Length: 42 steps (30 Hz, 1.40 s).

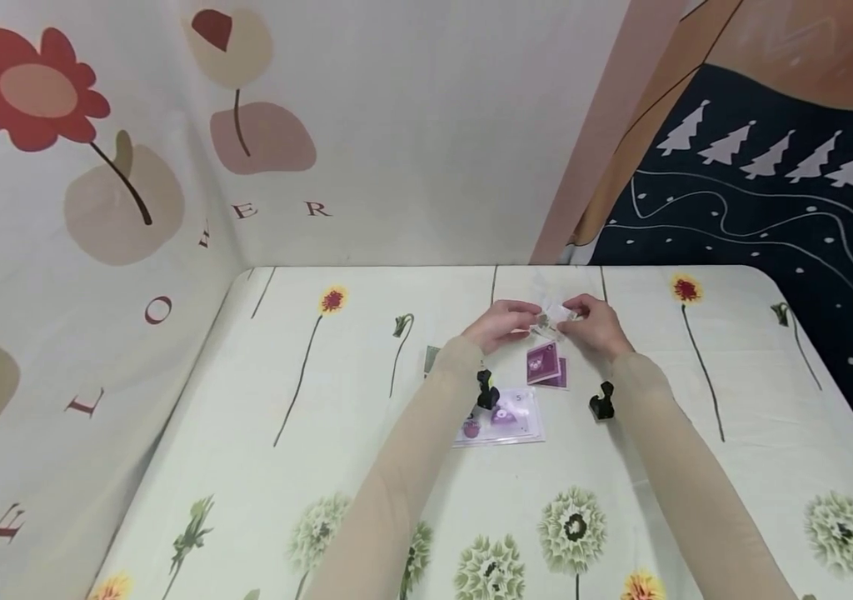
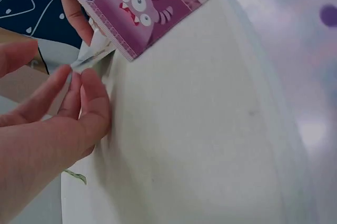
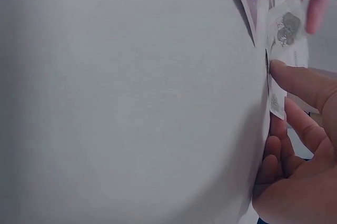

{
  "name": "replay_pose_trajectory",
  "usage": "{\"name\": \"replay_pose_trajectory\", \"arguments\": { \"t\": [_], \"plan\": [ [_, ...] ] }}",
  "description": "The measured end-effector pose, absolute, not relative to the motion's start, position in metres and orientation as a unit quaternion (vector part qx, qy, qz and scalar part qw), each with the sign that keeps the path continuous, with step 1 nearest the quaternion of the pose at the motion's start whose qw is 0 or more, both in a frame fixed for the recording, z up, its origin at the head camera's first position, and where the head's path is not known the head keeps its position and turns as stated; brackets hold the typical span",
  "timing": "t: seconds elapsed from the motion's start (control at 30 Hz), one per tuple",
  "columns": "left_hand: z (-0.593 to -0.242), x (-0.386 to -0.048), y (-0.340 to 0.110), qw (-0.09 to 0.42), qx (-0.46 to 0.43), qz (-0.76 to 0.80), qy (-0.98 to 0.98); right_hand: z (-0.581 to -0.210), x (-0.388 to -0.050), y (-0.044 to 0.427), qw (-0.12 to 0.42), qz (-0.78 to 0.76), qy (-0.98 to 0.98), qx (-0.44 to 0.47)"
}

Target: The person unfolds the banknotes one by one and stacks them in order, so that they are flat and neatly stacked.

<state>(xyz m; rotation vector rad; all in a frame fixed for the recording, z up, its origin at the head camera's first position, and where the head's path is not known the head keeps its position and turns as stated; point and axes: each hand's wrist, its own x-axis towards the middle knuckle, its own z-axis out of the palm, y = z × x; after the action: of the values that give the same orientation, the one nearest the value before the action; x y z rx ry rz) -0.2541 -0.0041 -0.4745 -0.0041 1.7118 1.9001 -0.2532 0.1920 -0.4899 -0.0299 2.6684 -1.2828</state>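
Near the table's far edge, both hands are at a small white packet (image 1: 556,317) with grey print. My right hand (image 1: 597,325) pinches its lower side between thumb and fingers, as the right wrist view shows with the packet (image 3: 287,29) standing on edge. My left hand (image 2: 68,108) has its fingers spread, fingertips at the packet's other end; whether they press it is unclear. On the near side lie two overlapping purple packets (image 1: 543,362), the upper one printed with a three-eyed monster (image 2: 137,11).
A lilac plastic pouch (image 1: 520,417) lies nearer me, partly covered by the left forearm. A greenish flat piece (image 1: 431,358) shows beside that arm. Small black cameras sit at both wrists. A flower-printed cloth covers the table (image 1: 366,367), and fabric walls (image 1: 426,167) rise behind it.
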Motion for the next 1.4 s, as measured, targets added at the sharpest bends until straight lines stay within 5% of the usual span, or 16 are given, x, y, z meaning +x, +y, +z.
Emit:
{"name": "replay_pose_trajectory", "arguments": {
  "t": [0.23, 0.57, 1.4],
  "plan": [
    [-0.476, -0.257, 0.005, 0.263, 0.004, 0.674, 0.691, -0.491, -0.249, 0.192, 0.067, -0.430, 0.900, -0.017],
    [-0.478, -0.253, 0.009, 0.174, -0.099, 0.666, 0.719, -0.489, -0.241, 0.180, 0.109, -0.409, 0.906, -0.004],
    [-0.449, -0.236, -0.024, 0.089, -0.017, 0.643, 0.761, -0.446, -0.227, 0.178, 0.107, -0.568, 0.813, -0.064]
  ]
}}
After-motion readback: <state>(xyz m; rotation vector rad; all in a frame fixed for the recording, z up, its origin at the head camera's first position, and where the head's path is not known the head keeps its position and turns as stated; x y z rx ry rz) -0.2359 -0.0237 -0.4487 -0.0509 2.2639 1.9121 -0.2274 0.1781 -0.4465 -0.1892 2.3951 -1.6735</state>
